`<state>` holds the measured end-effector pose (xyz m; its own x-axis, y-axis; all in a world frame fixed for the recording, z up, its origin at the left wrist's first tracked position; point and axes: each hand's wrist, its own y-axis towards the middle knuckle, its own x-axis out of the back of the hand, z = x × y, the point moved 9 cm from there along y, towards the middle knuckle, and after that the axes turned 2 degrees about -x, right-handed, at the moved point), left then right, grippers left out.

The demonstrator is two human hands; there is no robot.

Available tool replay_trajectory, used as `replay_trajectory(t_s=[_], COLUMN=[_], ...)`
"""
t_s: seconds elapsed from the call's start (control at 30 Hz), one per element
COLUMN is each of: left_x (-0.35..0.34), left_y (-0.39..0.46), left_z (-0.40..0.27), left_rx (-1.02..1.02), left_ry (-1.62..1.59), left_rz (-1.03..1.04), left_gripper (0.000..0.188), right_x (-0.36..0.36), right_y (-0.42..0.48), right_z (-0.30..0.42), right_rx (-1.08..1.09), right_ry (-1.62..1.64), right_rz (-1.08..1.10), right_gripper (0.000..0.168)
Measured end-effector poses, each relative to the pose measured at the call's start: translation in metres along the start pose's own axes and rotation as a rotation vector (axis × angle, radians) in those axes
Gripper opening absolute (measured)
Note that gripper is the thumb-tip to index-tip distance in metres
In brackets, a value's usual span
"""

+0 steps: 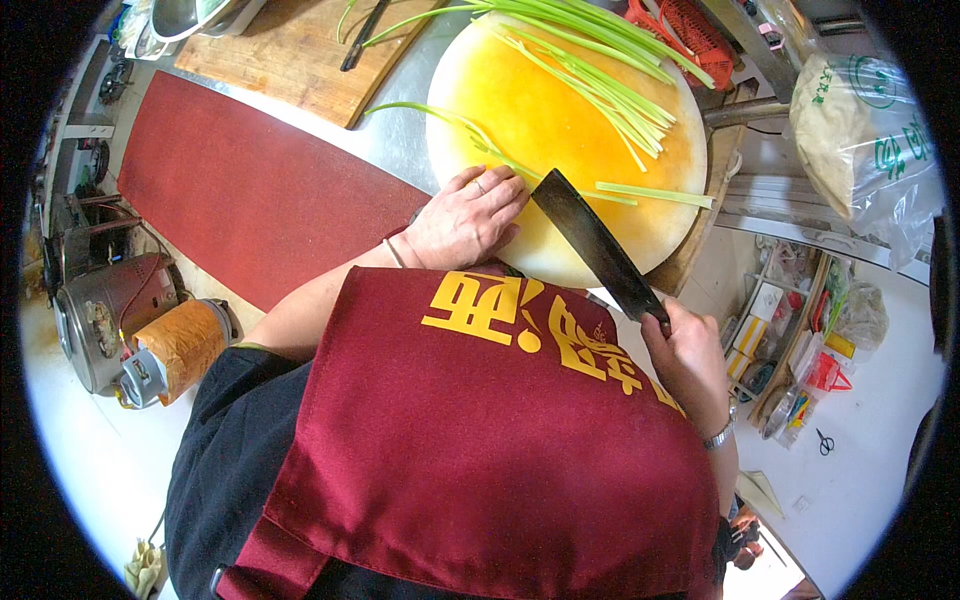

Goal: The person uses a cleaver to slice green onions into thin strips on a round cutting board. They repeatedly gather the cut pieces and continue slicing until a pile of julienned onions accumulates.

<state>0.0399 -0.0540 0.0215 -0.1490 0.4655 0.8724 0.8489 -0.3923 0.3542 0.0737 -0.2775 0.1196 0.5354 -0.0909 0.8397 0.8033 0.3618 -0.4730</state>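
My right hand point(686, 349) grips the handle of a dark-bladed cleaver point(592, 236). Its blade slants up and left over the near side of a round, yellow-stained chopping board point(480, 82). Left of the blade tip, my left hand point(472, 214) rests on the board with bent fingers, its fingertips against a thin green stalk point(435, 112). Part of that stalk hangs past the board's left edge, and the blade tip hides a bit of it. A pale stalk piece point(652, 193) lies right of the blade. Beyond it is a bunch of long green vegetable stalks point(600, 90).
A wooden cutting board point(292, 67) bears a dark-handled utensil point(364, 37). To the left lies a red-brown panel point(262, 180). A red plastic basket point(694, 45) stands behind the round board. A filled plastic bag point(847, 135) is at right, above an open drawer point(772, 315).
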Motion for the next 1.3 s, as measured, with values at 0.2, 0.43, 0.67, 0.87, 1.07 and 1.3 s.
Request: replay_trajectory(t_s=[0.2,0.43,0.67,0.87,1.07,1.3], left_x=[0.000,-0.001,-0.001,-0.002,-0.003,-0.001], left_y=[-0.001,0.000,-0.001,-0.001,-0.001,0.000], left_z=[0.000,0.001,0.001,0.002,0.001,-0.001], left_rx=[-0.002,-0.012,-0.008,-0.003,-0.020,-0.006], left_ry=[0.005,-0.018,-0.005,-0.004,-0.002,-0.002], left_rz=[-0.010,-0.008,-0.010,-0.012,-0.019,-0.027], left_gripper=[0.042,0.043,0.043,0.042,0.039,0.038], right_x=[0.001,0.003,0.003,0.001,-0.010,-0.038], right_y=[0.006,0.009,0.008,0.009,0.013,0.016], right_z=[0.006,0.014,0.016,0.020,0.015,-0.014], right_rx=[-0.012,0.026,0.008,0.036,0.035,0.212], right_ry=[-0.021,-0.054,-0.081,-0.156,-0.222,-0.170], right_rz=[-0.010,-0.017,-0.012,-0.017,0.027,-0.116], right_gripper=[0.019,0.019,0.018,0.021,0.022,0.018])
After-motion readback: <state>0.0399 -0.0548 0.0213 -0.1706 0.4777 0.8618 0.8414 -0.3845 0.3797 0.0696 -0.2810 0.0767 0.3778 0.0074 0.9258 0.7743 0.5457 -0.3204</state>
